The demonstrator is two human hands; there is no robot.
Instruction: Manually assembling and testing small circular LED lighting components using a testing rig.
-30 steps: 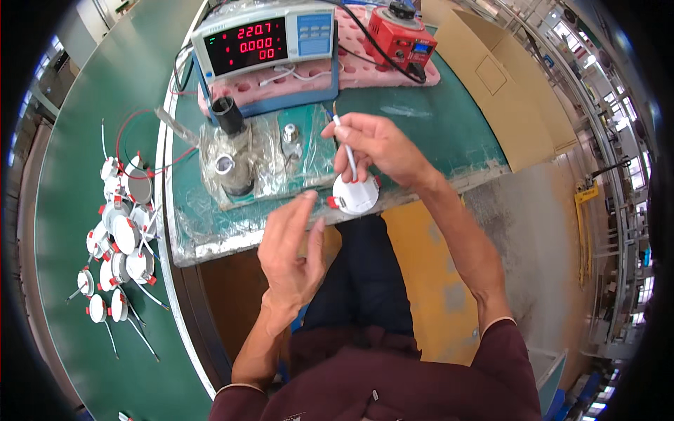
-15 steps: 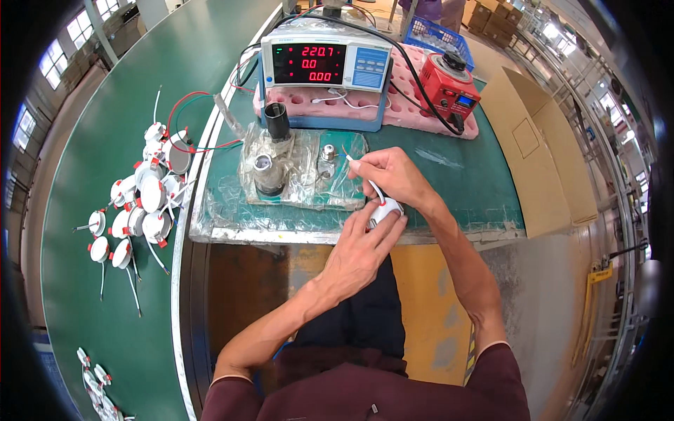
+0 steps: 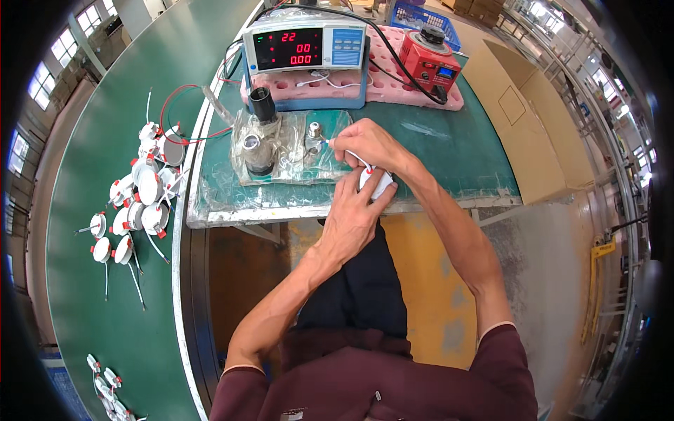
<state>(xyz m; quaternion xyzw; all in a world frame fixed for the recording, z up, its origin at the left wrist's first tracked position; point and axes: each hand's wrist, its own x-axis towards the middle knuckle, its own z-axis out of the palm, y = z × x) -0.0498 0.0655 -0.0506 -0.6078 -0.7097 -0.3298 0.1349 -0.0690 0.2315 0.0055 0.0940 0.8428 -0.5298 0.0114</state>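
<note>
My left hand is closed around a round white downlight at the front edge of the green bench. Between the pinched fingertips of my right hand is the downlight's white cable. Its stripped end points left, beside a small silver metal post on the plastic-covered test board; whether they touch I cannot tell. Two dark cylindrical sockets stand farther left on that board, a black one and one wrapped in clear plastic.
A power meter with red digits stands at the back on a blue frame over pink foam. Right of it sits a red voltage regulator. A cardboard box flanks the bench. Several downlights lie on the green conveyor.
My right hand has carried the cable end left to the metal post. The bench has shifted up and left in view. The meter's digits have changed.
</note>
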